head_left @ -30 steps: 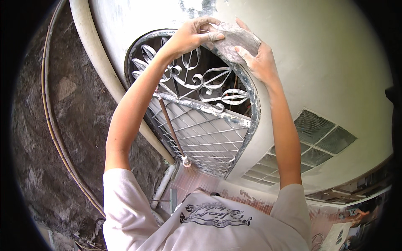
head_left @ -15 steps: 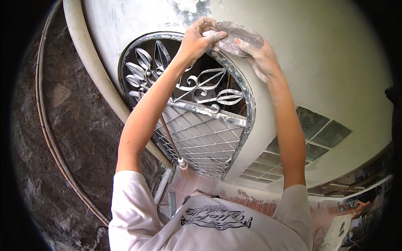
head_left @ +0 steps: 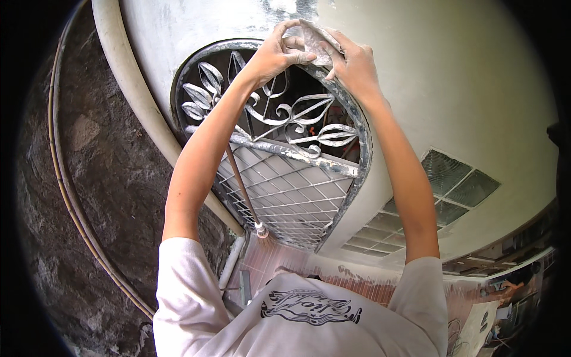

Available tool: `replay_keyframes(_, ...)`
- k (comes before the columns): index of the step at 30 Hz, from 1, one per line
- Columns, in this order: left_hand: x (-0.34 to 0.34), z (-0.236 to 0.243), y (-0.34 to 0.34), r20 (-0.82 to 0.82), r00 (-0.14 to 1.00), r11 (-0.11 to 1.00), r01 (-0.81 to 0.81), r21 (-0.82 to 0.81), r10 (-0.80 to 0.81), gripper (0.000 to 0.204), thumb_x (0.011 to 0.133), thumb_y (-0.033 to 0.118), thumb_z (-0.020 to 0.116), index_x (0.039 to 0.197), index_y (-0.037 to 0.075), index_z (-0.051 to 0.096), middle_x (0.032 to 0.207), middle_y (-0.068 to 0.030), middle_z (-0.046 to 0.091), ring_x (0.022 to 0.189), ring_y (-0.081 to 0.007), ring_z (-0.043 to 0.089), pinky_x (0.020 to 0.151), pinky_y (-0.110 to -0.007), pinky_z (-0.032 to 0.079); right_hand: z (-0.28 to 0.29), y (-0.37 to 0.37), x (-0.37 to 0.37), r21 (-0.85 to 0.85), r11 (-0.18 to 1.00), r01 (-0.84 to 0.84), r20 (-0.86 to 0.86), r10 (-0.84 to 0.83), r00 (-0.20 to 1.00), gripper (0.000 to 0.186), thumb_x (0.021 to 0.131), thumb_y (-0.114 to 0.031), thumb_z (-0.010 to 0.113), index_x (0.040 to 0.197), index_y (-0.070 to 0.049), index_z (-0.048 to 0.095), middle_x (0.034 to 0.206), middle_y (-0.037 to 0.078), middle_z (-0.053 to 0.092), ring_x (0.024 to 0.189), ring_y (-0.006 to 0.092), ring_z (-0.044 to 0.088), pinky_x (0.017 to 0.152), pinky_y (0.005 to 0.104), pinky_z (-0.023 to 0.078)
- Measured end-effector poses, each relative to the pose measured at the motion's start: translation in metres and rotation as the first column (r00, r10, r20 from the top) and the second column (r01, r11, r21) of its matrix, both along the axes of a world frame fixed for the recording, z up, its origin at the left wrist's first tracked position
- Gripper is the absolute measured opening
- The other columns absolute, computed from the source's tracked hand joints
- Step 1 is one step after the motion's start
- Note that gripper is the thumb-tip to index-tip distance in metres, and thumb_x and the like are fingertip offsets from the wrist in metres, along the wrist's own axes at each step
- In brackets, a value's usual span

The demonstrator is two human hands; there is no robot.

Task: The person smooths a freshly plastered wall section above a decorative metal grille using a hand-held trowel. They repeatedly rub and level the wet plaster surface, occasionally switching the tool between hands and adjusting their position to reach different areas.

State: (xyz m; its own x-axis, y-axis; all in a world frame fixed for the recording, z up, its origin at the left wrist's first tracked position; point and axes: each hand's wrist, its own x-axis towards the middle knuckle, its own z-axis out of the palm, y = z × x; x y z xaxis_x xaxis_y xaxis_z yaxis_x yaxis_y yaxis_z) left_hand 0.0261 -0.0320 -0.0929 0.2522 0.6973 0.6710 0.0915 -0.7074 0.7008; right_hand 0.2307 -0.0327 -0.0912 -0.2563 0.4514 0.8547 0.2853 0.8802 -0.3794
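Both my arms are raised toward the pale wall, above the arched top of a metal grille door. Between my hands is a dusty, greyish piece of sandpaper, bent and creased. My left hand grips its left side, with thumb and fingers curled. My right hand holds its right side, the back of the hand toward me. White dust coats the fingers of both hands. The right fingertips and part of the sheet's lower edge are partly hidden.
A broom leans against the door. Left of it run a thick pale pipe, a rough dark rock wall and a thin bamboo pole. Glass blocks are set into the wall at right. Reddish tiles cover the floor.
The sandpaper has gone from a broad, spread oval to a narrower, folded shape. My right hand has moved left and up, closer to my left hand, and turned its back toward me.
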Motion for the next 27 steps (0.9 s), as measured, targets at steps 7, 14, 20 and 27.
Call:
replay_keyframes(7,0.016,0.008,-0.005,-0.177,0.978,0.986,-0.133,-0.098,0.114,0.023,0.097,0.020,0.069,0.108,0.001,0.061,0.081,-0.0018,0.063,0.063,-0.0088,0.054,0.065,-0.024,0.044,0.005,-0.009,-0.001,0.361,0.921,0.148,0.051,-0.178,0.983,0.033,0.086,-0.004,0.069,0.119,-0.009,0.072,0.095,0.015,0.075,0.068,0.0269,0.071,0.064,0.0368,0.054)
replay_keyframes(14,-0.003,0.007,-0.022,-0.318,0.943,0.946,-0.008,-0.323,-0.100,0.039,0.100,0.026,0.065,0.122,-0.001,0.050,0.071,-0.0035,0.063,0.058,-0.0125,0.062,0.061,-0.026,0.051,0.025,-0.002,-0.002,0.403,0.900,0.168,0.300,-0.303,0.904,0.032,0.078,-0.010,0.073,0.109,-0.010,0.074,0.088,0.016,0.072,0.079,0.0359,0.069,0.073,0.0417,0.054)
replay_keyframes(20,-0.074,0.023,-0.021,-0.110,0.989,0.975,-0.121,-0.188,0.102,0.035,0.103,0.033,0.059,0.125,0.006,0.061,0.081,-0.0006,0.066,0.067,-0.0085,0.065,0.071,-0.025,0.054,0.039,0.022,-0.008,0.475,0.880,0.009,0.478,-0.267,0.837,0.033,0.076,0.001,0.068,0.108,-0.008,0.074,0.089,0.017,0.072,0.080,0.0347,0.068,0.075,0.0399,0.055)
replay_keyframes(27,-0.105,0.014,-0.013,-0.080,0.986,0.971,-0.160,-0.175,0.148,0.034,0.102,0.024,0.059,0.127,0.001,0.059,0.089,-0.0078,0.071,0.070,-0.0124,0.069,0.068,-0.024,0.053,0.056,0.026,-0.039,0.443,0.897,0.008,0.601,-0.303,0.739,0.030,0.076,0.003,0.065,0.103,-0.006,0.074,0.091,0.016,0.072,0.083,0.0348,0.068,0.077,0.0404,0.055)
